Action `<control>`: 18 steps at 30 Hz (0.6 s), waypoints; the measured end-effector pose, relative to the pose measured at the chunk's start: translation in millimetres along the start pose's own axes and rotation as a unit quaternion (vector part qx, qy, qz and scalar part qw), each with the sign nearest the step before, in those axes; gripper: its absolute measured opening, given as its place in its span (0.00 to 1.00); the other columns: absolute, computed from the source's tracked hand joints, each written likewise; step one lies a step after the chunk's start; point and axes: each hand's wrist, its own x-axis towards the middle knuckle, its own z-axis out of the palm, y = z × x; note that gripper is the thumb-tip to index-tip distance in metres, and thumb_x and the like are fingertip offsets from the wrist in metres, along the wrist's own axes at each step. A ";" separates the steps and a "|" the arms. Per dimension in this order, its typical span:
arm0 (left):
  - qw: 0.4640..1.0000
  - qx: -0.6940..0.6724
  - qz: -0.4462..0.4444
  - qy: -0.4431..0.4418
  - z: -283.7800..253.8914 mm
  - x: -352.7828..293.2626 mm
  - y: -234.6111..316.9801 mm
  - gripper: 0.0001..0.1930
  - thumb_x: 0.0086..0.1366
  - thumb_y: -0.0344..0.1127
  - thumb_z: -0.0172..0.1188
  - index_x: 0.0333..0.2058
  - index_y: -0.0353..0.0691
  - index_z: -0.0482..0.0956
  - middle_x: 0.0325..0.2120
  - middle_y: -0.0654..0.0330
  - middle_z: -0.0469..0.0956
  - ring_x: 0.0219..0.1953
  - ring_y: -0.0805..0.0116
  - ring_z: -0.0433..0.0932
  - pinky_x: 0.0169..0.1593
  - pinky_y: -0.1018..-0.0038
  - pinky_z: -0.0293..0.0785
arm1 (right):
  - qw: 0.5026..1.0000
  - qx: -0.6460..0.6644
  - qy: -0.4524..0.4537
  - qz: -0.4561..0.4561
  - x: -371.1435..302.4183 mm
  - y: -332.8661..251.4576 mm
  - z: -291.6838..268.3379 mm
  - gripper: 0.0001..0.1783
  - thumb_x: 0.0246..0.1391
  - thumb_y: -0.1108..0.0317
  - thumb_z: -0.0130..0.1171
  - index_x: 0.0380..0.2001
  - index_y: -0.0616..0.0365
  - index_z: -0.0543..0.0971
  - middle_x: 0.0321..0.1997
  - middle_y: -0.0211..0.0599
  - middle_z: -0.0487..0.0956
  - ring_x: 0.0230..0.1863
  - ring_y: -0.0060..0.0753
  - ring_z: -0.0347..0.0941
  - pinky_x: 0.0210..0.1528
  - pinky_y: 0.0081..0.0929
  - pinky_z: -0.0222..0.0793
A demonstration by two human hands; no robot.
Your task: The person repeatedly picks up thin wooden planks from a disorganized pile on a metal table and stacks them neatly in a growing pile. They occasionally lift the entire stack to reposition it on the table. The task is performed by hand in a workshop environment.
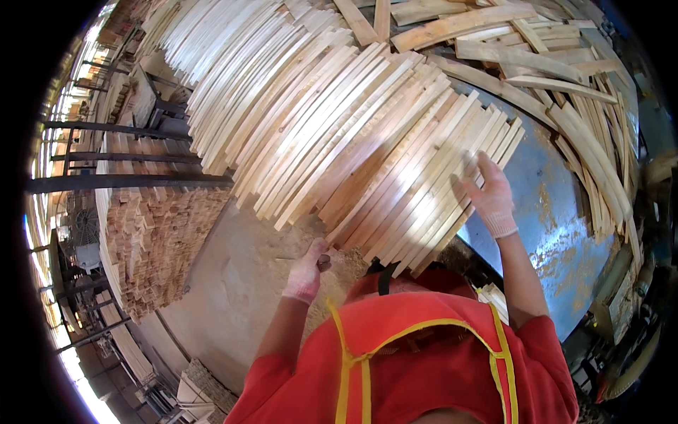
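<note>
A long row of pale wooden strips [367, 152] lies side by side in front of me, running from the upper left down to the right. My left hand [305, 274], in a light glove with bare fingertips, is at the near end of one wooden strip [353, 220]. Its thumb meets that end and its fingers are curled, partly hidden from above. Over the right end of the row, my right hand [491, 196] is gloved too, its fingers spread apart. The fingertips are close above or touching the last strips; I cannot tell which.
A blue-grey metal table top [547, 205] with sawdust extends to the right. Loose curved boards [590, 152] are heaped on its far side. At the left stands a tall stack of cut wood [159, 244] beside dark metal bars [127, 182]. Sawdust lies on the concrete floor [233, 283].
</note>
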 end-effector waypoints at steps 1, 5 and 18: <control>0.999 0.005 0.040 -0.010 2.7 -15.8 13.0 0.23 0.70 0.51 0.71 0.53 0.38 0.84 0.40 0.61 0.82 0.40 0.72 0.78 0.48 0.71 0.78 | 0.996 -0.034 0.001 -0.079 21.2 -25.2 -0.6 0.34 0.59 0.61 0.69 0.67 0.58 0.75 0.61 0.51 0.81 0.62 0.50 0.78 0.66 0.45 0.73; 0.973 0.003 0.190 -0.131 28.3 -81.5 84.1 0.23 0.72 0.48 0.67 0.53 0.34 0.81 0.41 0.61 0.81 0.42 0.69 0.78 0.51 0.71 0.76 | 0.945 -0.107 -0.059 -0.303 115.1 -87.5 -3.5 0.29 0.54 0.59 0.70 0.59 0.53 0.82 0.57 0.44 0.83 0.62 0.51 0.76 0.66 0.47 0.72; 0.733 0.427 0.529 -0.018 161.3 -43.2 91.3 0.48 0.63 0.37 0.74 0.77 0.35 0.57 0.69 0.39 0.69 0.67 0.48 0.73 0.71 0.59 0.72 | 0.958 0.275 -0.064 0.055 36.0 -195.8 -4.9 0.33 0.59 0.57 0.71 0.64 0.59 0.78 0.49 0.47 0.88 0.42 0.36 0.86 0.43 0.32 0.83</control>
